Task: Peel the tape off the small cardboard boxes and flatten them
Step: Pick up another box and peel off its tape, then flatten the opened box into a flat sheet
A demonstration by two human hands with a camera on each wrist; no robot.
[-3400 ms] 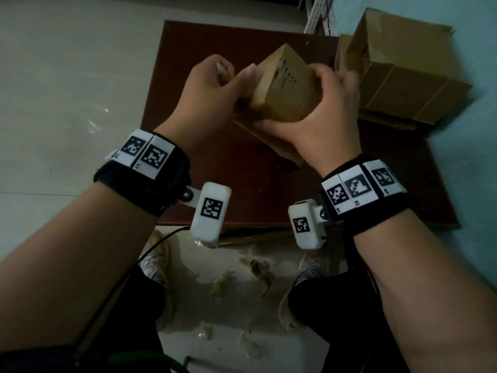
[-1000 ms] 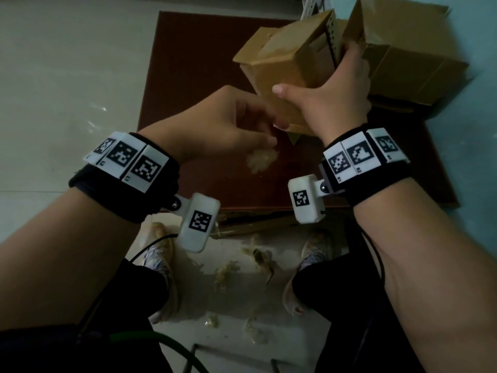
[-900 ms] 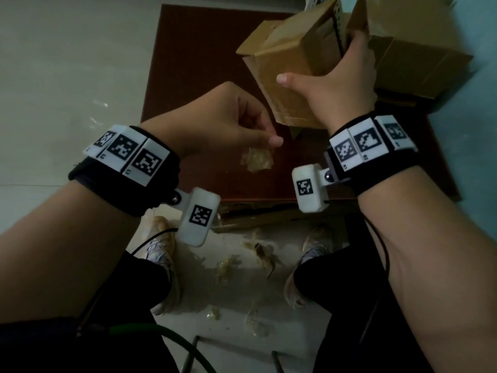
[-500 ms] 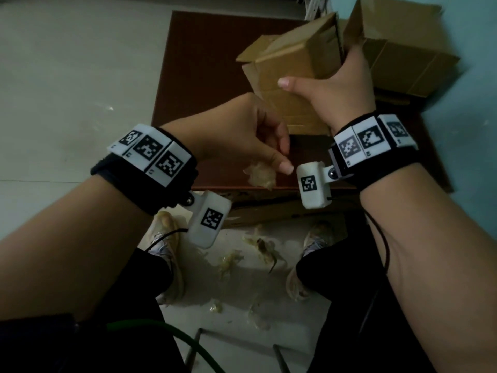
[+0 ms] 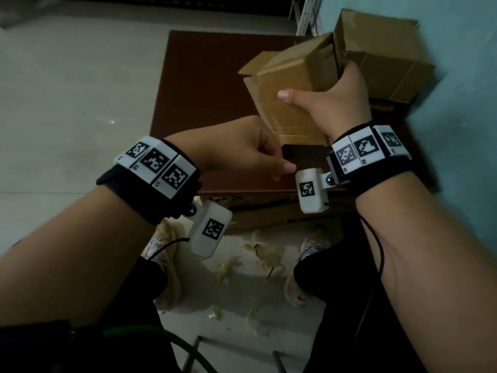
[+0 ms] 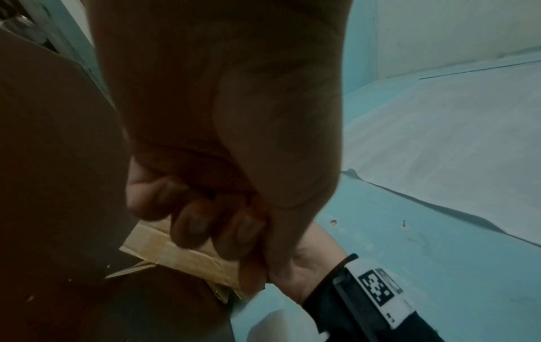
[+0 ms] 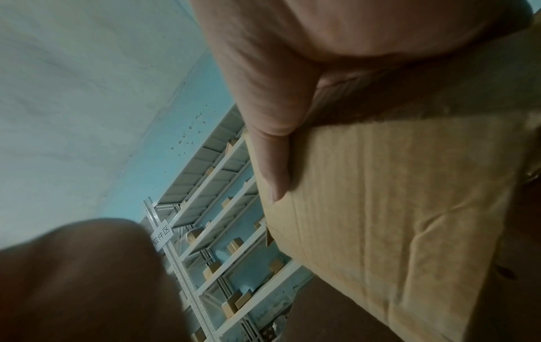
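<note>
- My right hand grips the small cardboard box, thumb laid flat along its near face and the other fingers wrapped over the far edge, out of sight.
- The box is held off the brown board, above that board's right half, tilted, with one end flap hanging open toward the left.
- In the right wrist view the thumb presses against the ribbed cardboard face.
- My left hand sits just below and left of the box, above the near edge of the brown board; its fingers are curled in tight against the thumb. I cannot tell whether any tape is pinched between them.
- A larger opened cardboard box lies at the far right corner of the brown board, just behind the small box, against the pale blue wall.
- Crumpled tape scraps lie on the floor just off the near edge of the brown board, between my shoes.
- Metal shelving with small cartons shows beyond the box in the right wrist view.
</note>
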